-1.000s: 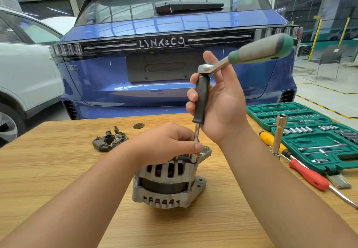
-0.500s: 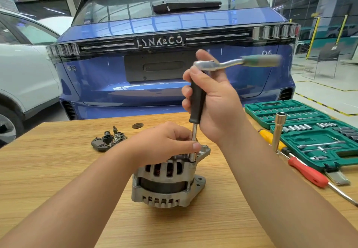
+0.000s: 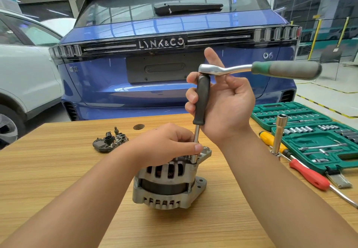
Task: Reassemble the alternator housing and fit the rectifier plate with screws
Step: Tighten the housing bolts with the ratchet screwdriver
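Right hand (image 3: pixel 222 104) gripping driver handle (image 3: pixel 201 100) upright; left hand (image 3: pixel 166 145) pinching shaft on alternator (image 3: pixel 166 185). Sockets in open green case (image 3: pixel 317 143).

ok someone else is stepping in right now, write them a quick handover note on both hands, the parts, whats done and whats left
Left hand: rests on top of the alternator, fingers pinching the lower shaft of the driver.
Right hand: grips the black extension handle, with the ratchet fitted on top, its handle pointing right.
Alternator stands upright on the table, housing halves together; the driver sits on a bolt at the right edge.
Rectifier plate lies apart, behind and to the left, not fitted.
Left: finish the housing bolts, then fit the plate with screws.
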### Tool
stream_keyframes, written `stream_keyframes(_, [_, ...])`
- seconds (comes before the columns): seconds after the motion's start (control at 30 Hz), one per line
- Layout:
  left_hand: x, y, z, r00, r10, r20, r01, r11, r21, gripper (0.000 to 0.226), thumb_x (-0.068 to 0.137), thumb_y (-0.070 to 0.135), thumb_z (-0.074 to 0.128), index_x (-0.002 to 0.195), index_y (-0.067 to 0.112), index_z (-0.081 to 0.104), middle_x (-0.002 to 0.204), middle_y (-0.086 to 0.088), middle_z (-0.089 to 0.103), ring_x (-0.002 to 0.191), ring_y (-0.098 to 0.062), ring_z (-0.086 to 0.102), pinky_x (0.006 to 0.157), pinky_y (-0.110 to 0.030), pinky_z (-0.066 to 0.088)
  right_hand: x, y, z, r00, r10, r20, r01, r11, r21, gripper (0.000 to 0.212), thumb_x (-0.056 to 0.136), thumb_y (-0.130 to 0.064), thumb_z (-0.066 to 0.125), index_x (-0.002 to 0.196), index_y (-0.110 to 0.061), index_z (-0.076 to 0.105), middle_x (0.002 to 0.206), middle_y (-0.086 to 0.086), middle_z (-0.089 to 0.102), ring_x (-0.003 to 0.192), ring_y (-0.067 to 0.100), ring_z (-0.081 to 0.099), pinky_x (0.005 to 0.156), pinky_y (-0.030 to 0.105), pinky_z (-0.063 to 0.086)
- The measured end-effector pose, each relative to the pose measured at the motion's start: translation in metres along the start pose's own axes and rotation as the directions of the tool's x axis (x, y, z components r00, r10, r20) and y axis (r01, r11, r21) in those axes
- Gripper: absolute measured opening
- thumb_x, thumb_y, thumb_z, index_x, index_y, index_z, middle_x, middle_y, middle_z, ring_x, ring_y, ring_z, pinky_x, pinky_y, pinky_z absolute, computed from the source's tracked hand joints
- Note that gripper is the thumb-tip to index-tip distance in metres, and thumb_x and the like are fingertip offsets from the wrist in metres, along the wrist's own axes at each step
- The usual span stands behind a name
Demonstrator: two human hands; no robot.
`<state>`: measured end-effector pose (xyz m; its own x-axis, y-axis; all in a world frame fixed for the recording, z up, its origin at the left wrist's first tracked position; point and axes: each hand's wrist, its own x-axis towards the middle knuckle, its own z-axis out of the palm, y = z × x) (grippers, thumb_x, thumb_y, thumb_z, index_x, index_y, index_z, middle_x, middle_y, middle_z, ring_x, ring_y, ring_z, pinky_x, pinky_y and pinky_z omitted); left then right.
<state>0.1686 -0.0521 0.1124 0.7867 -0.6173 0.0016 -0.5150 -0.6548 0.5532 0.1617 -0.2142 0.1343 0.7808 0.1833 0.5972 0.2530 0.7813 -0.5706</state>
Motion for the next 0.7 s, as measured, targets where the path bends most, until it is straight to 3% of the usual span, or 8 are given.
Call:
stream_keyframes(0.17, [-0.001, -0.001, -0.001, 1.000, 0.010, 0.008, -0.009, 1.000, -0.023, 0.030, 0.096, 0.053, 0.061, 0.081, 0.029, 0.066, 0.065, 0.015, 0.053, 0.060, -0.004, 0.049, 0.066, -0.033, 0.043, 0.002, -0.002, 0.003, 0.997, 0.050, -0.067, -0.053, 0.998, -0.037, 0.048, 0.095, -0.058, 0.043, 0.128, -0.029, 0.061, 0.088, 0.005, 0.062, 0.062, 0.020, 0.051, 0.059, 0.031, 0.038])
stream_keyframes(0.33, [0.001, 0.004, -0.001, 0.999, 0.009, 0.037, -0.009, 1.000, 0.016, 0.027, 0.097, 0.057, 0.056, 0.084, 0.036, 0.067, 0.065, 0.016, 0.056, 0.058, 0.001, 0.049, 0.064, -0.029, 0.043, 0.007, -0.007, 0.011, 0.928, 0.008, -0.372, -0.112, 0.959, -0.259, 0.023, 0.093, -0.044, 0.068, 0.081, -0.024, 0.068, 0.067, -0.007, 0.052, 0.048, 0.010, 0.043, 0.047, 0.025, 0.035])
stream_keyframes(0.4, [0.001, 0.004, -0.001, 0.999, 0.008, 0.049, -0.010, 0.999, 0.044, 0.028, 0.097, 0.059, 0.055, 0.084, 0.038, 0.067, 0.064, 0.018, 0.055, 0.057, 0.002, 0.048, 0.062, -0.028, 0.041, 0.007, -0.013, 0.008, 0.889, 0.026, -0.458, -0.175, 0.942, -0.287, 0.018, 0.092, -0.036, 0.072, 0.084, -0.021, 0.064, 0.061, -0.009, 0.050, 0.046, 0.008, 0.042, 0.045, 0.023, 0.037])
stream_keyframes(0.53, [0.000, 0.002, -0.002, 1.000, -0.005, 0.027, 0.005, 1.000, 0.007, 0.034, 0.097, 0.057, 0.057, 0.089, 0.028, 0.070, 0.067, 0.014, 0.055, 0.061, -0.002, 0.050, 0.066, -0.031, 0.044, 0.004, -0.017, 0.010, 0.931, 0.231, -0.283, -0.263, 0.961, -0.080, 0.022, 0.084, -0.022, 0.067, 0.104, -0.022, 0.058, 0.074, -0.009, 0.058, 0.057, 0.007, 0.051, 0.056, 0.024, 0.040])
stream_keyframes(0.6, [0.000, 0.002, -0.002, 1.000, -0.004, 0.030, 0.005, 1.000, -0.014, 0.027, 0.097, 0.055, 0.058, 0.084, 0.033, 0.068, 0.067, 0.014, 0.056, 0.061, -0.002, 0.051, 0.066, -0.030, 0.044, 0.003, -0.011, 0.014, 0.966, 0.161, -0.203, -0.182, 0.979, -0.091, 0.033, 0.079, -0.016, 0.068, 0.110, -0.028, 0.060, 0.079, -0.007, 0.062, 0.062, 0.009, 0.056, 0.058, 0.024, 0.042])
stream_keyframes(0.7, [-0.001, 0.005, -0.002, 1.000, 0.005, 0.029, -0.004, 0.999, -0.032, 0.025, 0.097, 0.052, 0.060, 0.077, 0.038, 0.066, 0.066, 0.016, 0.057, 0.060, 0.001, 0.051, 0.066, -0.029, 0.042, 0.000, 0.001, 0.021, 0.978, -0.117, -0.172, 0.032, 0.903, -0.428, 0.036, 0.099, -0.004, 0.056, 0.114, -0.037, 0.061, 0.079, -0.005, 0.065, 0.062, 0.012, 0.054, 0.053, 0.025, 0.045])
